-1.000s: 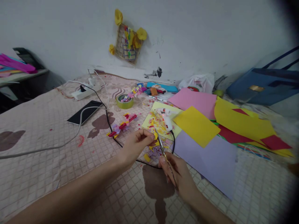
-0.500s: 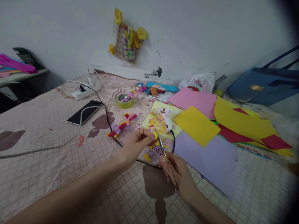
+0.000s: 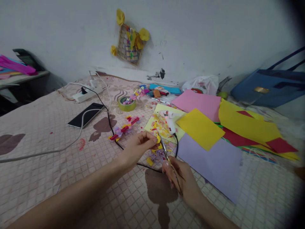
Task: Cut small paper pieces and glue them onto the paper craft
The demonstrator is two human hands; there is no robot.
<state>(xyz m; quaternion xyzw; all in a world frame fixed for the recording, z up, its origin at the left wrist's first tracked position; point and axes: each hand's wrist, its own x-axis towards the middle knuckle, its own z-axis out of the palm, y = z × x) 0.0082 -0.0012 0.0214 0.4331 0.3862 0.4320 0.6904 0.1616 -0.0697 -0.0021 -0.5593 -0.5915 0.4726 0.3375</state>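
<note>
My left hand (image 3: 140,146) pinches a small yellow piece (image 3: 158,138) between thumb and fingertips. In my right hand (image 3: 178,173) is a slim metal tool, apparently scissors (image 3: 166,155), its tip beside the yellow piece. Below and behind the fingertips lie purple and yellow scraps (image 3: 158,156). A white glue gun (image 3: 170,122) rests on a pale yellow sheet (image 3: 154,119) strewn with scraps, just beyond my hands. To the left lies a red strip with pink, purple and yellow pieces (image 3: 125,128).
A phone (image 3: 86,115), a power strip (image 3: 87,94) and cables lie left. A tape roll (image 3: 127,103) stands behind. Yellow (image 3: 201,128), purple (image 3: 211,163) and pink sheets (image 3: 197,103) spread right, near a blue bag (image 3: 269,87).
</note>
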